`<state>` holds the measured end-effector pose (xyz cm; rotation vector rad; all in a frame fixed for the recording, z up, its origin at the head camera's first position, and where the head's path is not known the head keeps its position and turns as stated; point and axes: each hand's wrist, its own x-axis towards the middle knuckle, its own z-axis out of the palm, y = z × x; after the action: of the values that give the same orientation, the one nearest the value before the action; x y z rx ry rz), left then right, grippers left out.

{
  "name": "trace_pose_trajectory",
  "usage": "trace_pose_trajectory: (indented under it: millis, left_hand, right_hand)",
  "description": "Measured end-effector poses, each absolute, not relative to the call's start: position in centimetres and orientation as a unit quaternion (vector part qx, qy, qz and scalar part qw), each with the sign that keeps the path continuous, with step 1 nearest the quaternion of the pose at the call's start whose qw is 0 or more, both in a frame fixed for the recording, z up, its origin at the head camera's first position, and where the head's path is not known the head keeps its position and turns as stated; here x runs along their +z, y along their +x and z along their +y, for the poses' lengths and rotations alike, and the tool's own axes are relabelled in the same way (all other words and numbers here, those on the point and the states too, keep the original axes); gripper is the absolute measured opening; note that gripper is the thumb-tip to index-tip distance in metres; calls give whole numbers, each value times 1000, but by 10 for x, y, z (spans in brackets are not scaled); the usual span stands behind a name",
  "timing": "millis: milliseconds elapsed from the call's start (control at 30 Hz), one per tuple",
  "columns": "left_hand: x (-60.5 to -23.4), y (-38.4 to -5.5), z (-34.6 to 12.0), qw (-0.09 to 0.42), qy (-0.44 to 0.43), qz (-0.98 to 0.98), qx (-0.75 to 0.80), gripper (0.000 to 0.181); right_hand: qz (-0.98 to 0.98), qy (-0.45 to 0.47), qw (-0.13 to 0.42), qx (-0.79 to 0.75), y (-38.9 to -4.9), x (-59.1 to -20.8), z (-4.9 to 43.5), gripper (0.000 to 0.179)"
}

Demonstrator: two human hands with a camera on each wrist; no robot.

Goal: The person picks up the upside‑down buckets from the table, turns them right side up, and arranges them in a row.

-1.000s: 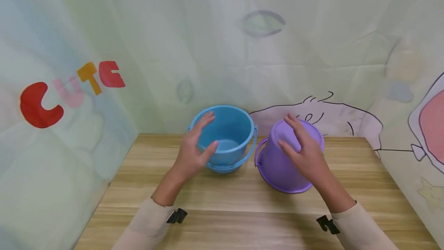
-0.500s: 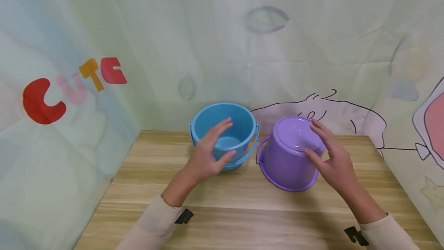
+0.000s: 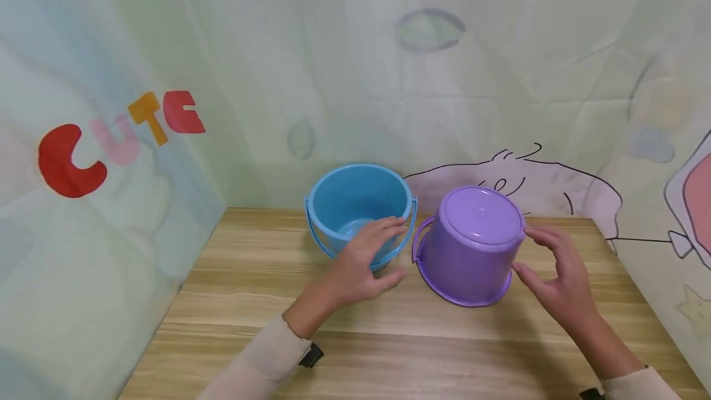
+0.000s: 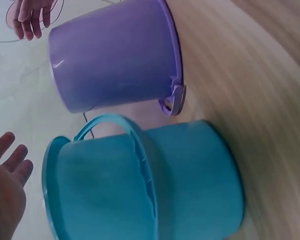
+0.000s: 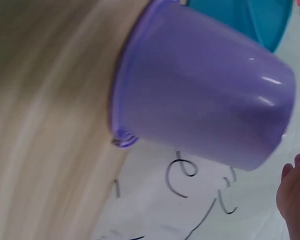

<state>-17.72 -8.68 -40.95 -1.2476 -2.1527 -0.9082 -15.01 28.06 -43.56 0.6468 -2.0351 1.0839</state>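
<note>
A purple bucket [image 3: 472,258] stands upside down on the table, its base up and its handle lying at the left side. To its left, a blue bucket [image 3: 355,202] stands upright with its mouth up and its handle hanging down in front. My left hand [image 3: 355,267], fingers loosely bent and holding nothing, hovers before the blue bucket and hides part of its front. My right hand [image 3: 561,283] is at the right side of the purple bucket, thumb and fingers spread; whether the fingertips touch it, I cannot tell. Both buckets also show close up in the left wrist view.
The wood-patterned table [image 3: 266,338] ends at the back against a pale printed cloth [image 3: 355,79] that also covers both sides. Coloured letters [image 3: 122,141] are printed on its left part.
My right hand has moved right and down, from over the purple bucket to its right side. My left hand has shifted right and lower, away from the blue bucket's mouth. Both buckets stay put.
</note>
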Motion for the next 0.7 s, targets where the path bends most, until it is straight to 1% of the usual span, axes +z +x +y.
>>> trace_pose_trajectory:
  millis: [167, 367, 400, 467, 533, 567, 700]
  left_hand:
    - [-418, -175, -78, 243, -475, -786, -311, 72]
    - [-432, -177, -70, 237, -491, -789, -283, 65]
    - [-435, -177, -69, 235, -492, -791, -278, 64]
    - [-440, -177, -67, 231, -491, -795, -269, 61]
    - [-444, -178, -66, 217, -485, -803, -270, 59]
    - [-446, -178, -65, 206, -481, -808, -271, 59]
    - [-454, -179, -62, 149, -462, -833, -266, 61]
  right_hand:
    - [-793, 258, 361, 418, -146, -451, 291, 75]
    - [-802, 276, 358, 391, -147, -464, 303, 77]
    - [-805, 279, 354, 386, -147, -466, 306, 75]
    - [-814, 282, 339, 378, -147, -469, 311, 65]
    - [-828, 281, 318, 366, -147, -472, 315, 55]
    - [-834, 281, 310, 359, -147, -475, 317, 52]
    - [-851, 292, 283, 331, -148, -484, 323, 55]
